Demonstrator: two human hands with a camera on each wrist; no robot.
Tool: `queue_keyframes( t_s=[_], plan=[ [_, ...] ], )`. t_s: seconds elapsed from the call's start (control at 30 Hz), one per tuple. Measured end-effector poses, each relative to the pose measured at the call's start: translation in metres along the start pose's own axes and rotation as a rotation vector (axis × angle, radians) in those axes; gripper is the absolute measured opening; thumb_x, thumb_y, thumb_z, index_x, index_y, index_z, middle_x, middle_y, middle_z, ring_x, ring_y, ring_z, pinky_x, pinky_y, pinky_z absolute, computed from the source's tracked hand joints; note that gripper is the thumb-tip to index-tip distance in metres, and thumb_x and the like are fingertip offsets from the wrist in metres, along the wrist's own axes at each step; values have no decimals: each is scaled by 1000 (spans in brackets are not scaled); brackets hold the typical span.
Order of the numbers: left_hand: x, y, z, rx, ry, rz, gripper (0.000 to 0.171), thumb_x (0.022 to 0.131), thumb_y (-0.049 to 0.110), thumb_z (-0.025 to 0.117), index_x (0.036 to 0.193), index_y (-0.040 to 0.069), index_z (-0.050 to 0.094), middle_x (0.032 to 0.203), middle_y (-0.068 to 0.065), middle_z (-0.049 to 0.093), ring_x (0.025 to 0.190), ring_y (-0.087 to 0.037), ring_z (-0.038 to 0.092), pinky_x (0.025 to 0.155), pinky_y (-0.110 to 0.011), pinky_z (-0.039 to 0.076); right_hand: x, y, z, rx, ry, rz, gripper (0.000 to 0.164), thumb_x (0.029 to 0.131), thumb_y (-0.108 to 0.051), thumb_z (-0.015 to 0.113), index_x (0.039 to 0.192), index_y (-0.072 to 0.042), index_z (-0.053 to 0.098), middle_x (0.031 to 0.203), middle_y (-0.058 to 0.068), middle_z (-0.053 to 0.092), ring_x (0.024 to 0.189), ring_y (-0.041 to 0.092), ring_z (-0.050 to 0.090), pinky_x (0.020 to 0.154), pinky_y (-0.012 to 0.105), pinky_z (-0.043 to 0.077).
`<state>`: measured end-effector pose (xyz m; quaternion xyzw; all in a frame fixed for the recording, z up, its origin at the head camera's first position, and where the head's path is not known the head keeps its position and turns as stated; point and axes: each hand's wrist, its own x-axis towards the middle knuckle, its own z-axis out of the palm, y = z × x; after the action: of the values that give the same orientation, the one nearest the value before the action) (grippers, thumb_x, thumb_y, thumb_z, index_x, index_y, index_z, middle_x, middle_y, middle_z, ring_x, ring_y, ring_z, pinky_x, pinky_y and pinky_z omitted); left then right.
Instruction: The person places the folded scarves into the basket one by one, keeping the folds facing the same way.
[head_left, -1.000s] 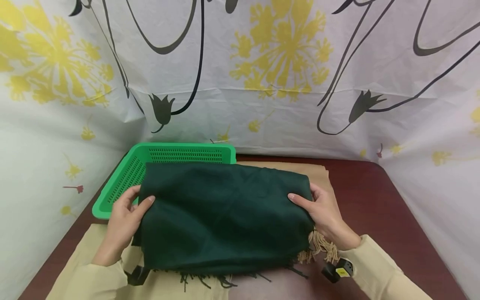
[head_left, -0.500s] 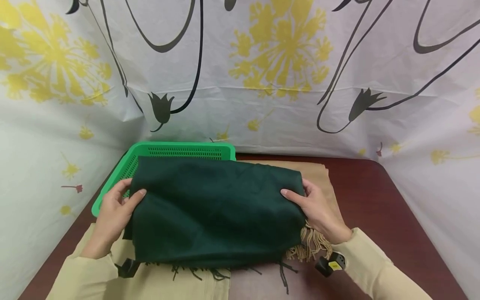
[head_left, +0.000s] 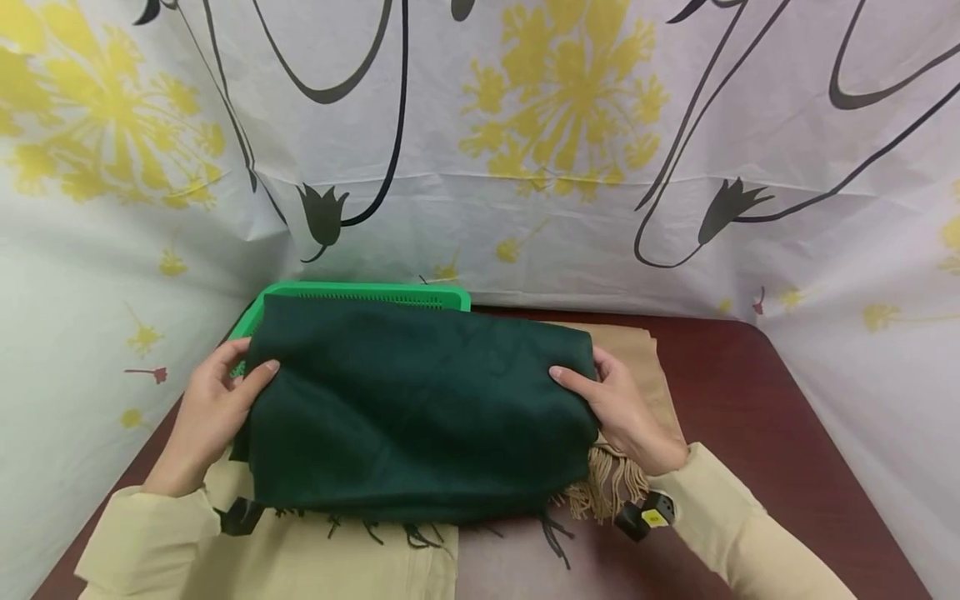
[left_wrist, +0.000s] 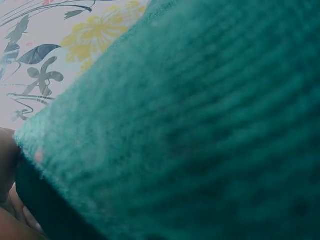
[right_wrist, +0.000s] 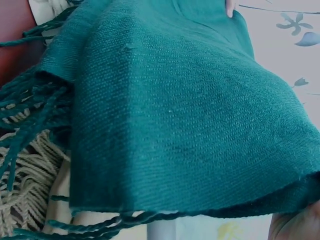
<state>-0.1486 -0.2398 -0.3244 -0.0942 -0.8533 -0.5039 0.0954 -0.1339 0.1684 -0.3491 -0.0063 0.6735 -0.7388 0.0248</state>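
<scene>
Both hands hold a folded dark green scarf (head_left: 420, 408) with a fringed lower edge, spread between them above the table. The left hand (head_left: 206, 408) pinches its left side, thumb in front and fingers behind. At the opposite side the right hand (head_left: 626, 408) grips it the same way. Green fabric (left_wrist: 190, 125) fills most of the left wrist view. In the right wrist view the woven cloth (right_wrist: 190, 110) hangs in folds, and its twisted green fringe (right_wrist: 30, 110) dangles at the left.
A green plastic basket (head_left: 360, 290) stands behind the scarf, mostly covered by it. Beige cloth with tan fringe (head_left: 611, 483) lies beneath at right, and more beige cloth (head_left: 337, 558) lies in front. The dark red table (head_left: 735, 400) extends right; a patterned curtain (head_left: 570, 233) hangs behind.
Both hands have carried the scarf left and a little away from the person, so it covers more of the basket. More of the tan fringe shows at right.
</scene>
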Motion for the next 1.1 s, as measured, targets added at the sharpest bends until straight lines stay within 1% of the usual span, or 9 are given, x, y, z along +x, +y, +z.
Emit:
queue_keyframes(
  t_s=[0.23, 0.4, 0.47, 0.63, 0.73, 0.87, 0.97, 1.0, 1.1],
  plan=[
    [6, 3, -11, -86, -30, 13, 22, 91, 15, 49, 113, 15, 47, 112, 3, 42, 60, -8, 60, 51, -23, 49, 7, -4, 9, 13, 22, 19, 36, 83, -12, 63, 114, -1, 48, 103, 6, 54, 85, 17, 60, 72, 32, 50],
    [11, 2, -17, -52, -9, 4, 24, 91, 16, 50, 114, 19, 47, 113, 8, 43, 60, -6, 60, 52, -20, 48, 15, -4, 13, -4, 17, 6, 37, 82, -15, 64, 114, -4, 49, 104, 5, 55, 86, 16, 60, 72, 31, 50],
    [13, 3, -18, -40, -9, -1, 25, 91, 18, 50, 115, 18, 46, 116, 4, 43, 61, -5, 59, 53, -19, 48, 18, -5, 15, -10, 14, -5, 37, 82, -15, 64, 114, -4, 49, 105, 5, 55, 86, 15, 59, 73, 31, 50],
    [18, 3, -21, 20, 7, -5, 26, 91, 21, 50, 116, 17, 46, 125, -14, 39, 63, -1, 57, 56, -16, 46, 24, -7, 19, -8, 21, -8, 37, 82, -15, 64, 114, -4, 50, 106, 6, 53, 87, 17, 58, 73, 31, 50],
    [20, 2, -24, 34, 18, -12, 27, 91, 23, 50, 117, 17, 46, 123, -12, 39, 63, -1, 56, 55, -16, 45, 27, -8, 23, -1, 28, 3, 38, 82, -15, 65, 114, -2, 50, 106, 8, 53, 87, 17, 59, 73, 31, 50],
    [26, 1, -30, 9, -3, -68, 28, 91, 28, 50, 116, 17, 46, 124, -10, 38, 87, -5, 52, 62, -15, 45, 30, -9, 27, 33, 22, 7, 38, 83, -12, 63, 115, 1, 48, 108, 10, 52, 88, 18, 59, 74, 32, 50],
    [29, 0, -34, -4, -23, -123, 31, 90, 34, 49, 116, 17, 46, 130, -13, 33, 106, -14, 40, 68, -13, 43, 31, -11, 28, 50, 15, 4, 38, 83, -12, 62, 116, 0, 47, 109, 11, 52, 89, 19, 59, 76, 32, 49],
    [29, 0, -35, -1, -27, -132, 33, 90, 35, 48, 118, 17, 46, 131, -13, 33, 108, -16, 37, 69, -12, 42, 31, -12, 28, 50, 15, 4, 39, 83, -13, 62, 116, 0, 47, 109, 11, 52, 90, 19, 59, 76, 32, 49],
    [31, 0, -36, 10, -35, -136, 36, 90, 36, 48, 119, 16, 45, 133, -16, 32, 106, -15, 38, 69, -12, 41, 33, -16, 29, 31, 33, 6, 38, 82, -14, 64, 116, -2, 49, 110, 11, 52, 91, 20, 58, 77, 32, 49]
  ],
)
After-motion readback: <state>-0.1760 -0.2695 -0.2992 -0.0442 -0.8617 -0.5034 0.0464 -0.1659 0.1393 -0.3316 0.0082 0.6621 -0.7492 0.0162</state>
